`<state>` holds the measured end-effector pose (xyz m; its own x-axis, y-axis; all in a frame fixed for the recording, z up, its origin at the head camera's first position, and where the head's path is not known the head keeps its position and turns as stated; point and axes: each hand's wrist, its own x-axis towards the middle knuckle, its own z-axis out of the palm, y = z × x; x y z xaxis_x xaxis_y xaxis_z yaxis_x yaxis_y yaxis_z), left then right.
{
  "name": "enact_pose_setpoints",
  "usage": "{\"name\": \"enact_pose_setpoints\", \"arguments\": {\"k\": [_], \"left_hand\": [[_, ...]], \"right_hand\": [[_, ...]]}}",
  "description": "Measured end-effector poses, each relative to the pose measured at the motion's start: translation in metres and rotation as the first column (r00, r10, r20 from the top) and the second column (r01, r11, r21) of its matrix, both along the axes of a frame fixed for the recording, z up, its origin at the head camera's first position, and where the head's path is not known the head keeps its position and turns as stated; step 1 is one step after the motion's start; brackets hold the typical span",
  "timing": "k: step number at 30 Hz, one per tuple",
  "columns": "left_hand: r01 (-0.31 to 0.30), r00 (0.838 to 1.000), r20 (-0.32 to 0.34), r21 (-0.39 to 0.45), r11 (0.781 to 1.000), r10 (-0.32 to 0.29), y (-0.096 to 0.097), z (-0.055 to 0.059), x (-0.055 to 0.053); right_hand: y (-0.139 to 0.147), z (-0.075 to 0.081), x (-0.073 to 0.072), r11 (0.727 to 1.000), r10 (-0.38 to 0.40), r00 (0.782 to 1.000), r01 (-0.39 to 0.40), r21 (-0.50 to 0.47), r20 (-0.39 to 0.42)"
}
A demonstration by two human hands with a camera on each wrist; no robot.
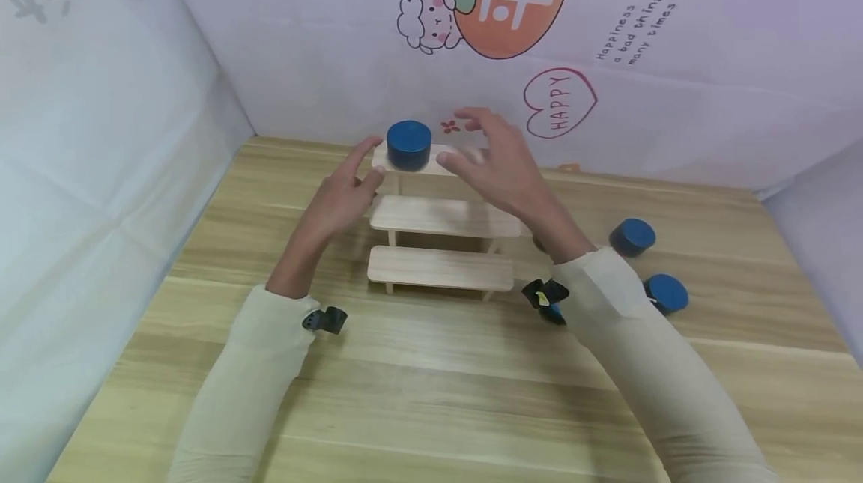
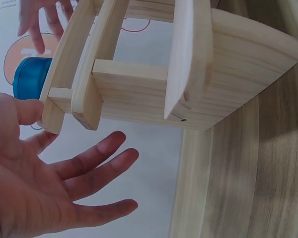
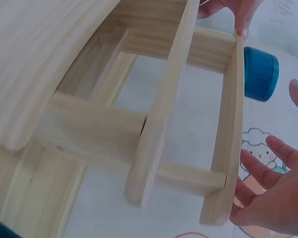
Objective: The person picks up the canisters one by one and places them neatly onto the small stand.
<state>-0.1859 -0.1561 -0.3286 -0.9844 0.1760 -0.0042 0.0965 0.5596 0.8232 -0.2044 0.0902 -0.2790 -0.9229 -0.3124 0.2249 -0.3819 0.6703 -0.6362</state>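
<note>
Blue cylinder [image 1: 408, 146], flat atop a tiered wooden stand [image 1: 441, 269], whose left end the left hand [image 1: 339, 200] pinches between thumb and forefinger, apparently for steadiness; right hand [image 1: 507, 170] spread, holding nothing.

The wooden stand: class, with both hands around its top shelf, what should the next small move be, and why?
Probably move the right hand to a blue cylinder on the table. One blue cylinder already stands on the top shelf, the right hand holds nothing, and others sit on the table to the stand's right.
</note>
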Motion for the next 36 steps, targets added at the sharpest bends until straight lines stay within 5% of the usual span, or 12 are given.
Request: {"name": "enact_pose_setpoints", "arguments": {"k": [9,19,36], "left_hand": [[-0.008,1.0,-0.003,0.017,1.0,0.008,0.001,-0.001,0.001],[-0.007,1.0,0.01,0.01,1.0,0.007,0.003,0.001,0.002],[-0.019,0.999,0.047,-0.011,1.0,0.02,0.005,0.001,0.0]], "right_hand": [[0.021,-0.002,0.007,1.0,-0.014,1.0,0.014,-0.019,0.012],[0.052,-0.014,0.013,0.98,-0.046,0.998,0.04,-0.194,-0.03],[0.078,-0.017,0.025,0.979,-0.123,0.992,0.122,-0.163,0.002]]}}
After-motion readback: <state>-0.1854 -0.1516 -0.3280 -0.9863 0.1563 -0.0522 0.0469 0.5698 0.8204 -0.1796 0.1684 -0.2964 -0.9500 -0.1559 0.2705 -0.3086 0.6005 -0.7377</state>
